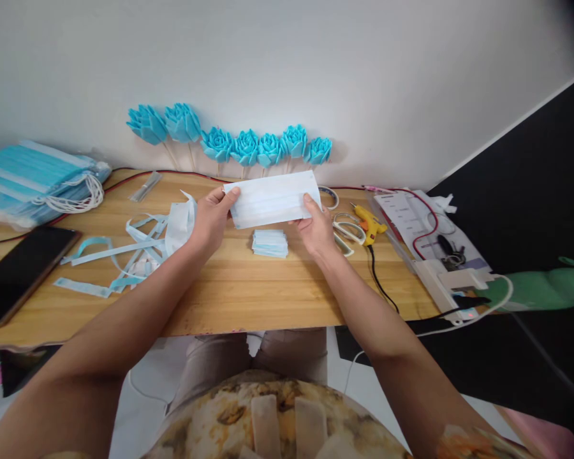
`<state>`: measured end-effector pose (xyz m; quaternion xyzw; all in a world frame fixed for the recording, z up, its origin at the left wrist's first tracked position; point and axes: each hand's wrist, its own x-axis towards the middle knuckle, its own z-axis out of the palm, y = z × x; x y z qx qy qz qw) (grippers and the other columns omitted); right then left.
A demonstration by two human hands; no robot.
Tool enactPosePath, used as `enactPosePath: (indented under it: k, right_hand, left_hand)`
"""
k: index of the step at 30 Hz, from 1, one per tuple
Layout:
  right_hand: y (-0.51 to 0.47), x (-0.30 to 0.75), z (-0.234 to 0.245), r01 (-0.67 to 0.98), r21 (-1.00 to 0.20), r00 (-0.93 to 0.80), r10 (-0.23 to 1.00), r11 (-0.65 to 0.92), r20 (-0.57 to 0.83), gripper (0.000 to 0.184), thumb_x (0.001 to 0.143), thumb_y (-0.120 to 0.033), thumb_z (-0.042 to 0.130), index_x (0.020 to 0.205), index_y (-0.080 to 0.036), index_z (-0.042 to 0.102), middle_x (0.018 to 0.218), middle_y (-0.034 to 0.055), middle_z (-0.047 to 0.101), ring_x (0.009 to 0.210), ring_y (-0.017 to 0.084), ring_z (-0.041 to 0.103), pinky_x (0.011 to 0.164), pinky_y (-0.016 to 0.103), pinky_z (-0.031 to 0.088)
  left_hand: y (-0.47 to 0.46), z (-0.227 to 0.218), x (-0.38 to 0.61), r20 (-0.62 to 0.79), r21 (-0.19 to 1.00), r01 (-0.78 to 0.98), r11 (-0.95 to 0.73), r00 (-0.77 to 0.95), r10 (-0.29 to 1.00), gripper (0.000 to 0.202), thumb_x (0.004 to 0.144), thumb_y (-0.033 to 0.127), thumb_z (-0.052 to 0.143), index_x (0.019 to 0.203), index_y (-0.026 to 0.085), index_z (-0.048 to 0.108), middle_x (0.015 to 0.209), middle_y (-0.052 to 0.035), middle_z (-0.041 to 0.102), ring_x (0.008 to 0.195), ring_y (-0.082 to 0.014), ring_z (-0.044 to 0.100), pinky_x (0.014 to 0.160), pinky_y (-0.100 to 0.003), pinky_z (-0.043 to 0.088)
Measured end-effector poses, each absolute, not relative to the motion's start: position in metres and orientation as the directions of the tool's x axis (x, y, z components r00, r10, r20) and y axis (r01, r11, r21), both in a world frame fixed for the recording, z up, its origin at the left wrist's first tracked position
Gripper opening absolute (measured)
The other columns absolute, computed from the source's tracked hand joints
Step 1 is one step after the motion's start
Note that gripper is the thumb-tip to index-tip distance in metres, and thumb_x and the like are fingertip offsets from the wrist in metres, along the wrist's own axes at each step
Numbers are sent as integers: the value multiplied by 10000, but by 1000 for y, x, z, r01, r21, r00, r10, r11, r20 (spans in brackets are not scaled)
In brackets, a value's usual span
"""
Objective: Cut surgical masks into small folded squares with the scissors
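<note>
A pale, pleated face mask (273, 199) is stretched flat between my hands above the table. My left hand (214, 213) pinches its left end, thumb on top. The right end is gripped by my right hand (314, 224), also with the thumb on top and the fingers behind. No ear loops show on this mask. Just below it on the wood lies a small stack of cut pale-blue mask pieces (270, 243). Cut blue and white strips (119, 255) are heaped beside my left forearm.
Several blue flowers on sticks (246, 148) lean against the wall. Masks (33, 175) are piled at the far left, above a phone (26, 271). Scissors (348, 231), a yellow glue gun (369, 224), papers (411, 217) and a power strip (440, 287) with cables lie at right.
</note>
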<state>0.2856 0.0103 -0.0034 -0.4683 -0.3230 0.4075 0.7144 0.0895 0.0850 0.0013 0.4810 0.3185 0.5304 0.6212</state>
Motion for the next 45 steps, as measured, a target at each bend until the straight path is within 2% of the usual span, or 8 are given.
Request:
enactPosePath:
  k: [8,14,19,25,31,34,38,45]
  right_hand:
    - [13,291,-3,-280,-930,512,857,236,63,455,702,-585,821,944,-222,692,903,22,761,812,180,703,558,263,527]
    - [14,284,-5,-322,-891,537,837,320,107,530,676,-570,855,1064,-244,699,1054,27,770,1139,229,697,890,354,620]
    - [6,270,-8,-244,-949,348,932,197,103,624,619,-540,907,1125,-247,690,966,16,757,897,213,706,670,333,611]
    - [6,279,1,-266,-945,364,928,190,84,512,596,-539,915,951,-228,718,929,17,773,786,167,682,570,261,559]
    - [0,266,4,-252,-962,57,994,108,97,554,597,-622,897,963,-234,746,1022,45,802,1002,227,732,885,373,620]
    - [-3,258,0,-177,-974,166,979,144,115,489,616,-557,909,953,-238,755,1045,36,804,1066,239,726,979,400,592]
    - [0,266,-4,-97,-978,373,918,183,135,410,662,-528,878,898,-213,761,983,37,801,954,227,727,896,392,604]
    - [1,283,-1,186,-959,304,916,212,262,257,761,-456,809,785,-203,771,792,12,757,766,185,669,713,320,557]
  left_hand:
    - [84,-1,92,93,933,-359,12,276,957,523,781,689,743,801,167,710,741,-56,724,789,-222,714,615,-283,546]
    - [73,4,95,92,949,-314,32,371,924,506,561,502,961,892,165,781,873,-54,790,827,-217,717,719,-304,566]
    - [68,1,100,96,936,-348,47,384,918,458,600,491,948,906,186,796,876,-31,797,831,-201,721,747,-303,562]
    - [73,3,98,92,888,-454,74,333,938,429,619,472,947,891,195,763,912,-39,796,958,-238,743,812,-337,597]
    - [67,8,101,85,864,-494,94,328,941,486,591,421,959,960,182,752,1082,-74,798,1130,-275,715,929,-378,591]
    - [60,6,105,77,865,-489,111,347,935,502,565,403,970,965,189,755,1077,-66,799,1091,-269,722,908,-367,594]
    - [61,4,104,95,888,-447,110,411,907,459,605,464,947,912,189,746,956,-56,782,936,-240,730,777,-334,593]
    - [79,5,90,42,940,-316,125,472,880,470,781,644,777,778,175,745,721,-71,705,773,-244,713,609,-310,545]
